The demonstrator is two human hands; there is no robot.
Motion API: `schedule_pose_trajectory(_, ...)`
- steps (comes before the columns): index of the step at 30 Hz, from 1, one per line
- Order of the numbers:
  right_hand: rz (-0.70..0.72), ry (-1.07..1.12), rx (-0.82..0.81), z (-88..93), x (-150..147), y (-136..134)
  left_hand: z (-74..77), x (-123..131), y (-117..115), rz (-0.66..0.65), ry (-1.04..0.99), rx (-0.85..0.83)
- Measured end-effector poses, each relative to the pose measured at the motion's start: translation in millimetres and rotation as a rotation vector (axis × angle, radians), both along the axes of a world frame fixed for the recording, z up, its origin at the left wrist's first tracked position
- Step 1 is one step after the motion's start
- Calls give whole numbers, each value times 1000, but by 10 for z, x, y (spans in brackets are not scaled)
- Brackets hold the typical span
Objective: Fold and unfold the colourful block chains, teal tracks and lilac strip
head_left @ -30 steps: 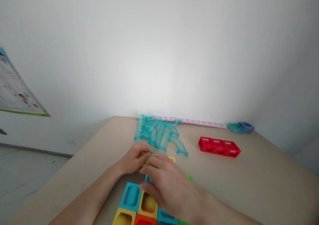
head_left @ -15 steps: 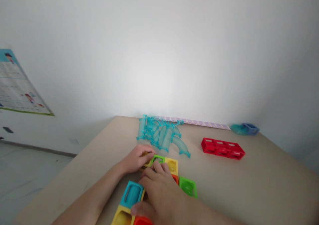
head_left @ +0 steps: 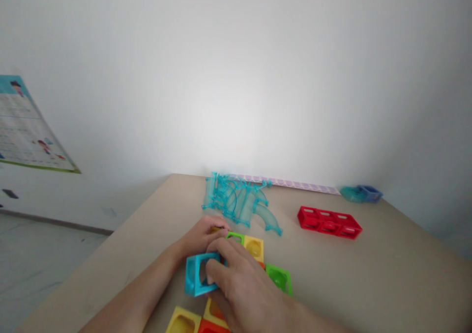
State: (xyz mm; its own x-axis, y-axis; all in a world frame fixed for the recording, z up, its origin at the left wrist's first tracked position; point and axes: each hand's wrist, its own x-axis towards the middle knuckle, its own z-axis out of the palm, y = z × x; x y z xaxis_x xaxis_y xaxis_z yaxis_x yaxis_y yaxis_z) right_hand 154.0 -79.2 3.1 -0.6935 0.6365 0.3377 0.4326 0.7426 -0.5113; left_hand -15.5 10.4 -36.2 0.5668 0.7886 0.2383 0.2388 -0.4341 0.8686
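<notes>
Right hand (head_left: 245, 284) has lifted a blue block (head_left: 190, 276)

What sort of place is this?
Probably a children's playroom or classroom, though only a corner shows: a cartoon poster hangs on the wall, and brightly colored toy blocks and translucent teal pieces lie on a table.

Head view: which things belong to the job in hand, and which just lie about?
Job in hand:
light-blue hollow plastic cube, in the right hand
yellow, green and orange plastic cubes, left hand at their far side

Apparently lying about:
red three-cell plastic block
translucent teal plastic tubes
purple patterned strip
small blue plastic block
</notes>
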Motion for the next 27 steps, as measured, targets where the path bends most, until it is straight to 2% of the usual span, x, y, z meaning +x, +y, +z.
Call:
schedule_pose_trajectory(2,-84,84,-3,16,28,54,11,-15,-2,50,-72,-28)
schedule_pose_trajectory(5,-235,191,-7,40,85,169,7,-66,0,152,-299,-99)
schedule_pose_trajectory(7,-310,198,11,63,126,241,-7,-103,-2,128,-380,-113)
schedule_pose_trajectory(10,-393,149,27,93,170,307,-27,-126,-15,40,-325,-52)
schedule_pose_trajectory(14,-460,60,28,102,174,299,-28,-98,-41,6,-288,-11)
schedule_pose_trajectory(16,-505,32,76,124,169,267,-25,-74,-48,41,-293,-10)
schedule_pose_trajectory(18,-551,-11,155,175,175,231,-20,-51,-43,153,-334,-1)
schedule_pose_trajectory(19,-519,-49,183,209,183,216,-15,-40,-36,227,-362,9)
schedule_pose_trajectory(20,-427,-98,197,245,193,205,-8,-30,-29,303,-392,17)
schedule_pose_trajectory(23,57,-231,166,313,224,208,14,2,-19,450,-462,16)
schedule_pose_trajectory(25,289,-283,131,302,239,246,20,27,-31,441,-473,-29)
schedule_pose_trajectory(27,384,-305,80,262,255,305,18,53,-54,386,-452,-78)
